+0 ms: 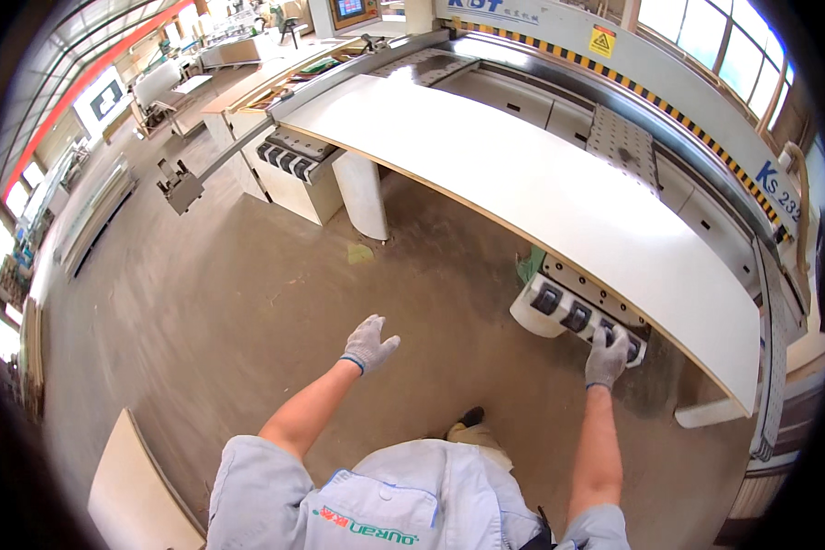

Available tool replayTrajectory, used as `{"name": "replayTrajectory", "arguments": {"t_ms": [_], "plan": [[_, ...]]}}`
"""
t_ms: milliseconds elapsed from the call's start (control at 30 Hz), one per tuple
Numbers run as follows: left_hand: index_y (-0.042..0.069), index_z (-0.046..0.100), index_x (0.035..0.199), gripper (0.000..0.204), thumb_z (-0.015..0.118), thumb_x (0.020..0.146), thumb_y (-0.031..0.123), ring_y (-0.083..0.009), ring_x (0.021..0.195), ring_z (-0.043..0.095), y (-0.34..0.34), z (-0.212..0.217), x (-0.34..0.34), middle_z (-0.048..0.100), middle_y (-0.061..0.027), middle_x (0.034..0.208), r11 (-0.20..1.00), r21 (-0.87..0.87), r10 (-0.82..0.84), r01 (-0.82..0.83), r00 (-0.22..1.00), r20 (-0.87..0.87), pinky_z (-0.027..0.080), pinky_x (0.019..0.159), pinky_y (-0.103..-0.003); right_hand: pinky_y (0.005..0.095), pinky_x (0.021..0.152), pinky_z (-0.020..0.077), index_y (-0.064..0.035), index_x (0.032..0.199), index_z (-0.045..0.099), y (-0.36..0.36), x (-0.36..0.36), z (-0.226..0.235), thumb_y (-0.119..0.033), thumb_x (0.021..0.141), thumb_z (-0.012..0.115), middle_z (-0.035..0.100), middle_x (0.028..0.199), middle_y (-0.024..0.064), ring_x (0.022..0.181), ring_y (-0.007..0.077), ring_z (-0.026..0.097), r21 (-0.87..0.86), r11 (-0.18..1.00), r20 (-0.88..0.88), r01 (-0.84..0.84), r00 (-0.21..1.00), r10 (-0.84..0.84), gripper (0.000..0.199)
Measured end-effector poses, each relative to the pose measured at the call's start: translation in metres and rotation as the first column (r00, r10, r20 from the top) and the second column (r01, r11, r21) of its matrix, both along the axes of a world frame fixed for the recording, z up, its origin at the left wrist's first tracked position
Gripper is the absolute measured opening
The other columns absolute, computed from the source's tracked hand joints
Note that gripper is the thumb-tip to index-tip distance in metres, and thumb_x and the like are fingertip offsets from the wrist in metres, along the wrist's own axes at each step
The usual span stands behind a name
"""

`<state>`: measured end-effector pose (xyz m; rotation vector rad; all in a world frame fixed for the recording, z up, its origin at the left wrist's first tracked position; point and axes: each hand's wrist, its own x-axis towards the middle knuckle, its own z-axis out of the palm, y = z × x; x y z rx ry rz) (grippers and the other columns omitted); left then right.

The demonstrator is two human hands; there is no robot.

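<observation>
A large white board lies flat on a panel saw's table, its near edge overhanging toward me. My right hand, in a grey work glove, rests on a white roller rail with black rollers under that edge. My left hand, also gloved, hangs in the air over the bare floor with fingers spread and nothing in it.
The saw's long guard with yellow-black striping runs behind the board. A second roller rail and a white table leg stand at left. A pale board leans at lower left. Dusty concrete floor spreads in front.
</observation>
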<state>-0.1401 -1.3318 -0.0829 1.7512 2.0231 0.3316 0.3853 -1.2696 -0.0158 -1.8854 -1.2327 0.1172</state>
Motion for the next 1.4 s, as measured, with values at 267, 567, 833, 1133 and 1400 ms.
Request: {"name": "replayTrajectory", "arguments": {"t_ms": [267,567,833,1133,1400], "plan": [[-0.004,0.053,0.148,0.076,0.067,0.096,0.050,-0.0411,0.150,0.041,0.230,0.059,0.019,0.045,-0.0293,0.160,0.931,0.363,-0.025,0.032,0.999,-0.025,0.034,0.125,-0.047,0.0499,0.122,0.0358,-0.0004,0.143,0.059,0.213,0.075,-0.067,-0.053,0.097,0.068,0.054,0.152,0.0242,0.143,0.0399,0.049,-0.002,0.823,0.220,0.567,0.804,-0.553,0.071],[-0.004,0.058,0.143,0.094,0.050,0.095,0.076,-0.0368,0.154,0.033,0.525,0.017,-0.045,0.044,-0.0225,0.162,0.849,0.363,0.464,-0.384,0.870,-0.166,0.021,0.128,-0.049,0.0526,0.117,0.0408,-0.0030,0.134,0.070,0.283,0.104,-0.091,-0.054,0.099,0.068,0.066,0.138,0.0255,0.139,0.0399,0.053,-0.194,0.812,0.498,0.550,0.769,-0.401,0.061],[0.000,0.049,0.153,0.091,0.062,0.091,0.065,-0.0391,0.162,0.013,0.621,0.032,0.050,0.030,-0.0254,0.169,0.747,0.379,0.591,-0.546,0.806,-0.002,0.000,0.133,-0.055,0.0483,0.123,0.0357,-0.0100,0.142,0.067,0.373,0.157,-0.071,-0.067,0.100,0.058,0.053,0.159,0.0140,0.149,0.0352,0.043,-0.315,0.673,0.513,0.669,0.717,-0.473,0.072],[-0.003,0.051,0.149,0.089,0.063,0.093,0.065,-0.0377,0.158,0.018,0.750,0.020,0.087,0.038,-0.0270,0.161,0.758,0.449,0.563,-0.474,0.822,-0.084,0.001,0.131,-0.060,0.0446,0.121,0.0385,-0.0027,0.134,0.071,0.514,0.210,-0.092,-0.057,0.096,0.069,0.059,0.151,0.0179,0.146,0.0317,0.046,-0.158,0.787,0.393,0.596,0.769,-0.503,0.066],[0.008,0.039,0.163,0.093,0.058,0.094,0.068,-0.0486,0.161,0.003,0.891,0.044,0.114,0.023,-0.0212,0.174,0.836,0.267,0.502,-0.480,0.865,-0.017,0.000,0.132,-0.056,0.0498,0.123,0.0344,-0.0064,0.133,0.071,0.632,0.178,-0.033,-0.059,0.094,0.070,0.059,0.153,0.0126,0.149,0.0327,0.044,-0.243,0.699,0.333,0.672,0.735,-0.591,0.065]]}}
